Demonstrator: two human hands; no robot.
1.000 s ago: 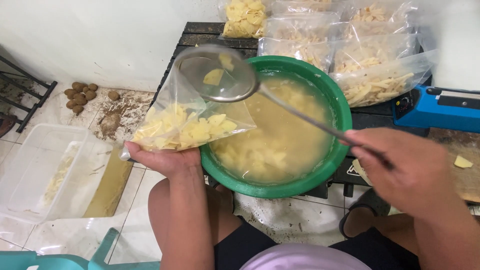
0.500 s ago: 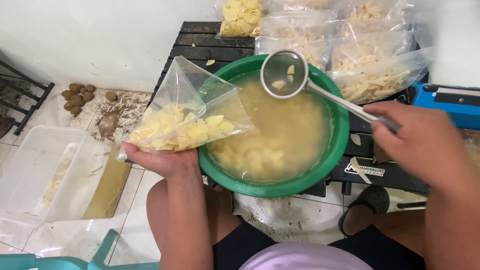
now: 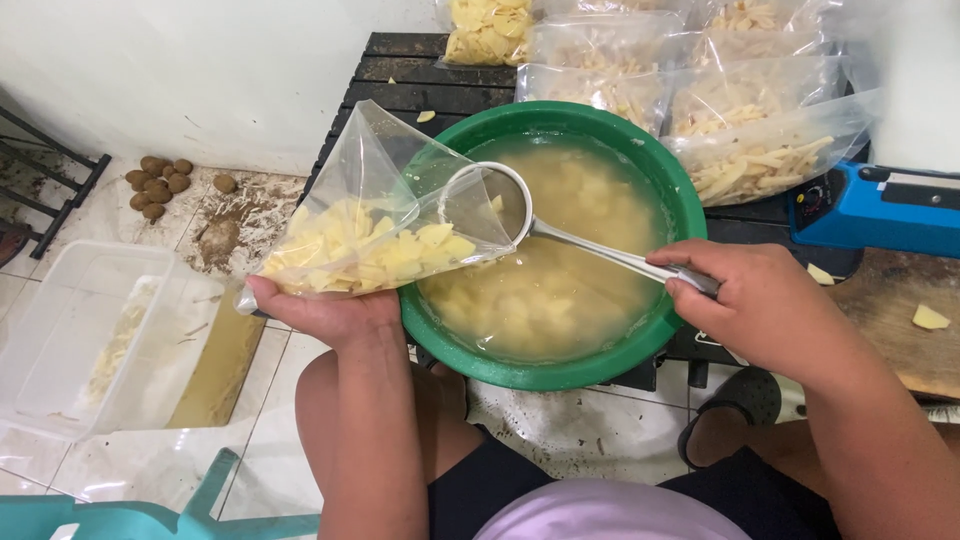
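Note:
My left hand [image 3: 325, 312] holds a clear plastic bag [image 3: 375, 220] of pale yellow potato pieces from below, its mouth open toward the green basin [image 3: 560, 370]. My right hand [image 3: 755, 310] grips the handle of a metal strainer ladle [image 3: 495, 205], whose round head sits in the bag's mouth, tipped on its side. The basin holds cloudy water with more cut potato pieces [image 3: 540, 300] under the surface.
Several filled clear bags of potato strips [image 3: 740, 150] lie on the black slatted stand behind the basin. A blue bag sealer [image 3: 880, 205] sits at right, with a wooden board [image 3: 900, 320] below it. A clear plastic tub [image 3: 95, 340] and small brown tubers [image 3: 160, 180] are on the tiled floor at left.
The strainer ladle has swung from over the far side of the basin leftward and down into the bag's mouth. My right hand came nearer with it. The bag stays in my left hand.

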